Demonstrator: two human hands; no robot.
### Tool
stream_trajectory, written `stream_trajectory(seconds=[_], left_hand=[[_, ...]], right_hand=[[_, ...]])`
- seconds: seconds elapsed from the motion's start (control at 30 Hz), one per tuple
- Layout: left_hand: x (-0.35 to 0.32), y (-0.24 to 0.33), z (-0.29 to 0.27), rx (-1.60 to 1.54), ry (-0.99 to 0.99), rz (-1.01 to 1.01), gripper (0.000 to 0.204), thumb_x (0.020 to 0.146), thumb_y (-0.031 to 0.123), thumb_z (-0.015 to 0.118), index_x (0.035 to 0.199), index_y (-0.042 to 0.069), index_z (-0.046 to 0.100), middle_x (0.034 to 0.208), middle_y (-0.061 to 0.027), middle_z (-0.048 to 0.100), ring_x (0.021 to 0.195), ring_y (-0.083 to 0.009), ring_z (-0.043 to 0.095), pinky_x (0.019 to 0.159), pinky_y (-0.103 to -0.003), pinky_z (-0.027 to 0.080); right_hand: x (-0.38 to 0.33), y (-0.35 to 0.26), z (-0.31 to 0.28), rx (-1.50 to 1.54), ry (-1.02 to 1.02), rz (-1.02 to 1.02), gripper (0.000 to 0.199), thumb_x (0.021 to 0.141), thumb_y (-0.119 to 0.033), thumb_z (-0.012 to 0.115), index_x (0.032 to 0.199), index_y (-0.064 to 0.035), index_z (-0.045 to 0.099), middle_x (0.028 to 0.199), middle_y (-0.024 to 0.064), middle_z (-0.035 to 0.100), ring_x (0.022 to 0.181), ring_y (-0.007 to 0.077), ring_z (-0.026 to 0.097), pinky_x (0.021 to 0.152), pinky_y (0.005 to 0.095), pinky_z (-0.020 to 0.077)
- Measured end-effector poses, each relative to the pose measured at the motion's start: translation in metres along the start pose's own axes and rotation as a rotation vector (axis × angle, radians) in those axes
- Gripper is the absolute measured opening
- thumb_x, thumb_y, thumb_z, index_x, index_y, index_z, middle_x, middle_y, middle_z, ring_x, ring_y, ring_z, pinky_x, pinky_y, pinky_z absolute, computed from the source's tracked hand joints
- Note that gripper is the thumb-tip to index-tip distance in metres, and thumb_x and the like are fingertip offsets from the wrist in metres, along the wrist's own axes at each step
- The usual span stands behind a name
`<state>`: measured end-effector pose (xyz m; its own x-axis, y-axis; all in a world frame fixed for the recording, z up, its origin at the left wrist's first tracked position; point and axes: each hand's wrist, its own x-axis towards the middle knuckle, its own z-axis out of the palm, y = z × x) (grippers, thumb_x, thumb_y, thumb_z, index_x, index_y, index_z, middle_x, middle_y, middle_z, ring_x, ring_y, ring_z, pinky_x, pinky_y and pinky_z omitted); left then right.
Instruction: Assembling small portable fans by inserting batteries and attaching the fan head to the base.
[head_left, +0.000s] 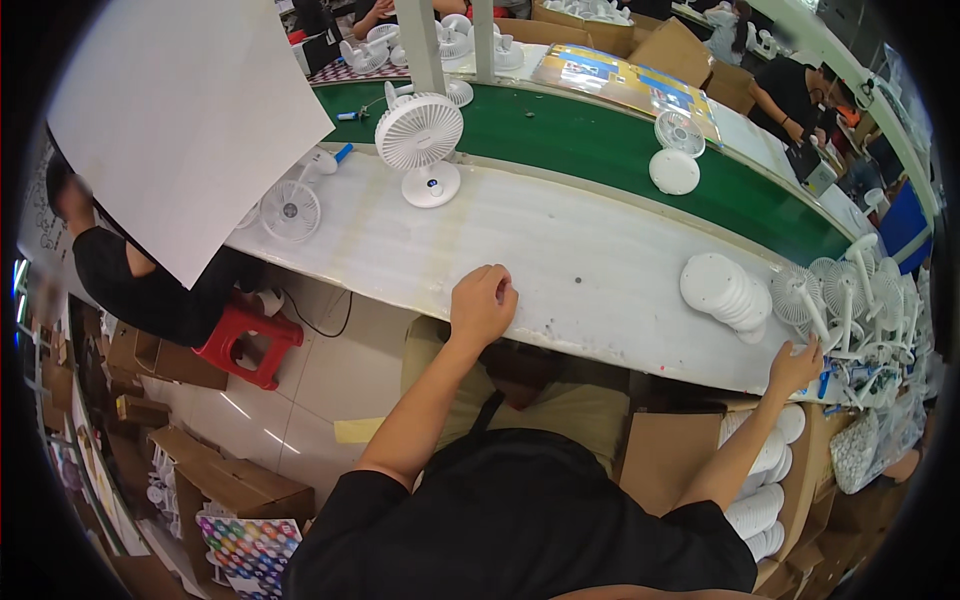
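My left hand (484, 306) is at the front edge of the white worktable (570, 240), fingers curled in toward the thumb, with nothing visible in them. At the far right, my right hand (795, 370) reaches to a crowded heap of small white fans (845, 290). Its thumb and fingers are apart, close beside the stem of the nearest fan (798, 295); whether they touch it is hard to make out. Left of that hand lies an overlapping row of round white discs (715, 285). One white fan (420, 135) stands upright on its round base across the table.
A green conveyor belt (580, 140) runs behind the table, carrying another fan (679, 135). A large white sheet (190, 110) blocks the upper left. A co-worker sits there near a red stool (250, 345). A box of white discs (765, 500) stands beneath my right arm.
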<state>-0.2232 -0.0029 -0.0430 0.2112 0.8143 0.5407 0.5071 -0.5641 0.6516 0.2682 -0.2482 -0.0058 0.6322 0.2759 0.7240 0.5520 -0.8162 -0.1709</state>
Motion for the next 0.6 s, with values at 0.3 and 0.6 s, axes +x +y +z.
stream_trajectory(seconds=[0.3, 0.6], left_hand=[[-0.003, -0.017, 0.018, 0.052, -0.050, -0.025, 0.006, 0.072, 0.004, 0.060, 0.075, 0.006, 0.056, 0.064, -0.0056, 0.052, 0.058, -0.0243, 0.048, 0.057, -0.034, 0.041], [0.002, -0.022, 0.024, 0.072, 0.049, 0.042, 0.005, 0.072, 0.007, 0.060, 0.075, 0.006, 0.056, 0.066, -0.0085, 0.055, 0.060, -0.0292, 0.051, 0.058, -0.036, 0.043]], right_hand=[[-0.032, -0.053, -0.012, 0.405, -0.029, -0.006, 0.038, 0.081, -0.005, 0.059, 0.119, -0.0048, 0.063, 0.118, 0.0146, 0.061, 0.106, 0.0308, 0.057, 0.091, 0.0377, 0.0459], [-0.045, -0.084, -0.004, 0.744, -0.182, 0.047, 0.030, 0.085, -0.003, 0.056, 0.114, -0.0031, 0.064, 0.111, 0.0110, 0.064, 0.093, 0.0233, 0.061, 0.081, 0.0318, 0.0501]])
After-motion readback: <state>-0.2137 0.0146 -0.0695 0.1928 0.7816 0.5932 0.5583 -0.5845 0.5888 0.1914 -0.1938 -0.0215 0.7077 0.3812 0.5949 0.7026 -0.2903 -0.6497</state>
